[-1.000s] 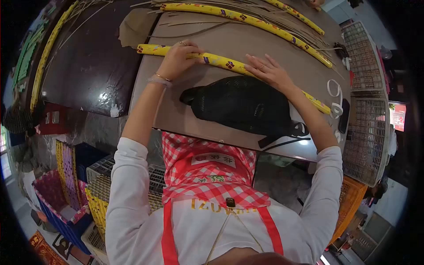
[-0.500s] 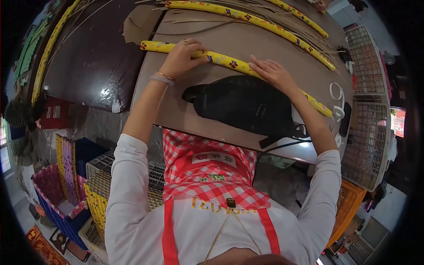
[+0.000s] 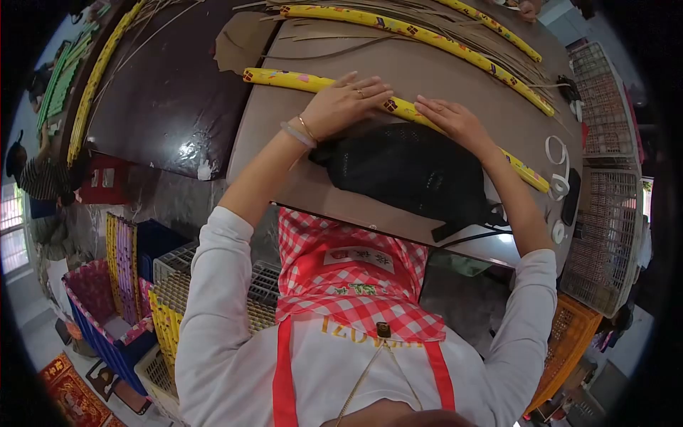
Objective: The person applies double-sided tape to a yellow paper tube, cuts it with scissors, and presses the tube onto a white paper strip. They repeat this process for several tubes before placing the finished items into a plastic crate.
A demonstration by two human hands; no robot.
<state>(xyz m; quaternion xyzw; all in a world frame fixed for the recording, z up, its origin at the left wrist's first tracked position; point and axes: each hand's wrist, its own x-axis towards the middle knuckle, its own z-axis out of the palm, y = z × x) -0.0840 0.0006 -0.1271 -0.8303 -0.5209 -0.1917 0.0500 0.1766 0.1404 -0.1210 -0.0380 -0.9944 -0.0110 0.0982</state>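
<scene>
A long yellow patterned roll (image 3: 284,78) lies slantwise across the brown table (image 3: 320,51). My left hand (image 3: 346,107) rests flat over its middle, fingers stretched out towards the right. Just to the right, my right hand (image 3: 454,122) lies on the same roll with its fingers extended; the roll shows again beyond my right wrist. Both palms face down, and what is under them is hidden. A black mesh bag (image 3: 405,167) sits between my forearms, on the near side of the roll.
More yellow rolls (image 3: 441,44) and thin brown strips (image 3: 341,38) lie at the far side. White tape rolls (image 3: 560,186) and a dark phone (image 3: 570,196) are at the right edge. Crates (image 3: 605,228) stand beyond. A person (image 3: 43,174) is at far left.
My left hand has slid right along the roll, closer to my right hand, and its fingers have straightened. The whole view has shifted slightly.
</scene>
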